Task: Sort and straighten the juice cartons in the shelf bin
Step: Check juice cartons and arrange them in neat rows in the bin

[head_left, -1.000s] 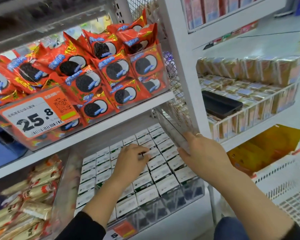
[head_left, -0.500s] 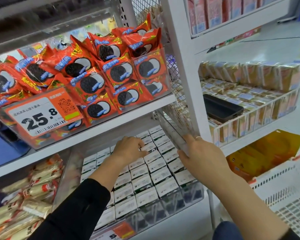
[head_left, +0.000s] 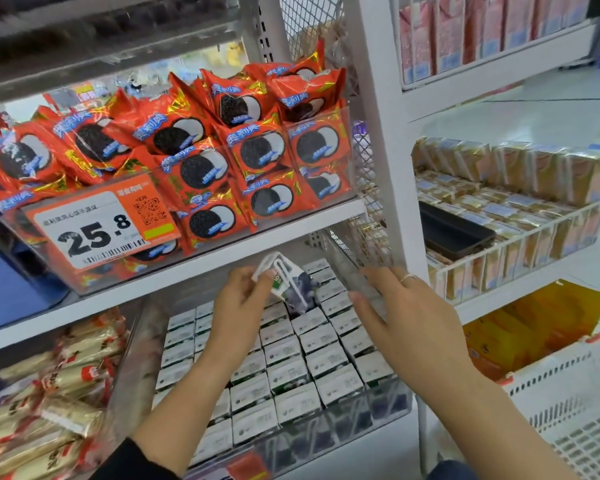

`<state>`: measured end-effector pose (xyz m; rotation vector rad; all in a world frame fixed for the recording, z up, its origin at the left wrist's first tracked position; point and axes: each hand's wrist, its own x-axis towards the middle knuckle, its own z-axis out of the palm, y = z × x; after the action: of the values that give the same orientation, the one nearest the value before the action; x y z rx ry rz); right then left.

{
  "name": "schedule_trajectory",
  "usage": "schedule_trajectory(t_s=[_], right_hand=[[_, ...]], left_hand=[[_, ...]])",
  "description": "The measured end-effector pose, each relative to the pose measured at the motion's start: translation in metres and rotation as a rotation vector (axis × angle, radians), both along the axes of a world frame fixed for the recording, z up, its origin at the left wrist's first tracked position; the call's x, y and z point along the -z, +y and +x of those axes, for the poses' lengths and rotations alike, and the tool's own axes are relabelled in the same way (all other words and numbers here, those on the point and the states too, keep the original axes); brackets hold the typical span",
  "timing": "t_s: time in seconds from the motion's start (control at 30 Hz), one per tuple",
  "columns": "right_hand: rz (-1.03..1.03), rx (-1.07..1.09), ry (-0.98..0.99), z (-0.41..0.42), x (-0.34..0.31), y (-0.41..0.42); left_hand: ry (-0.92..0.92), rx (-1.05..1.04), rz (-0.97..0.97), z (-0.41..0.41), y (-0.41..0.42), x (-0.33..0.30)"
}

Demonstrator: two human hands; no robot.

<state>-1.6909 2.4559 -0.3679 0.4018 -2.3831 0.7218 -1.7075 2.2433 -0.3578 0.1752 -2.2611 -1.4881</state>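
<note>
Rows of small juice cartons (head_left: 312, 372) with white tops stand packed in a clear plastic shelf bin (head_left: 371, 424) on the lower shelf. My left hand (head_left: 239, 306) grips one carton (head_left: 288, 282) by its top and holds it tilted above the back rows, its blue and green side showing. A dark gap shows in the rows just below it. My right hand (head_left: 406, 317) rests with fingers spread against the bin's clear right wall (head_left: 347, 268), holding nothing.
Red cookie packs (head_left: 257, 157) fill the bin on the shelf right above, with a price tag reading 25.8. Wrapped snack bars (head_left: 59, 393) lie to the left. A white upright (head_left: 388, 168) borders the bin on the right; beyond it a wire basket holds golden cartons (head_left: 520, 188) and a black tray (head_left: 454, 233).
My left hand has pulled one carton up out of the back rows and tilted it. My right hand has stayed on the bin's right wall.
</note>
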Motion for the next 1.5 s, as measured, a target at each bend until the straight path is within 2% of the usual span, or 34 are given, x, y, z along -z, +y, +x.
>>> schedule_trajectory(t_s=[0.07,0.13,0.23,0.4,0.63,0.83,1.0,1.17,1.3,1.5], right_hand=[[-0.085,-0.099,-0.011,0.008,-0.003,-0.008],[-0.06,-0.172,-0.06,0.012,0.0,-0.018],[0.025,-0.241,-0.125,0.015,0.008,-0.03],[0.077,-0.255,-0.115,0.019,0.016,-0.046],[-0.034,-0.292,-0.075,0.018,0.015,-0.058],[-0.089,-0.382,-0.053,0.021,0.018,-0.069],[-0.105,-0.419,-0.083,0.02,0.022,-0.071],[-0.103,-0.424,-0.078,0.022,0.021,-0.076],[-0.029,-0.381,-0.038,0.027,0.02,-0.076],[-0.111,-0.339,0.029,0.028,0.017,-0.068]], left_hand=[[-0.083,0.029,0.338,0.014,0.003,0.0],[-0.179,0.097,0.565,0.026,0.003,0.003],[-0.216,0.182,0.699,0.04,0.002,0.005],[-0.128,0.294,0.812,0.054,-0.001,0.008],[-0.055,0.357,0.839,0.064,-0.012,0.012],[-0.086,0.368,0.59,0.075,-0.026,0.009],[-0.101,0.364,0.475,0.078,-0.032,0.008],[-0.036,0.301,0.402,0.078,-0.029,0.008],[-0.019,0.233,0.488,0.077,-0.028,0.008],[-0.081,0.275,0.754,0.076,-0.026,0.009]])
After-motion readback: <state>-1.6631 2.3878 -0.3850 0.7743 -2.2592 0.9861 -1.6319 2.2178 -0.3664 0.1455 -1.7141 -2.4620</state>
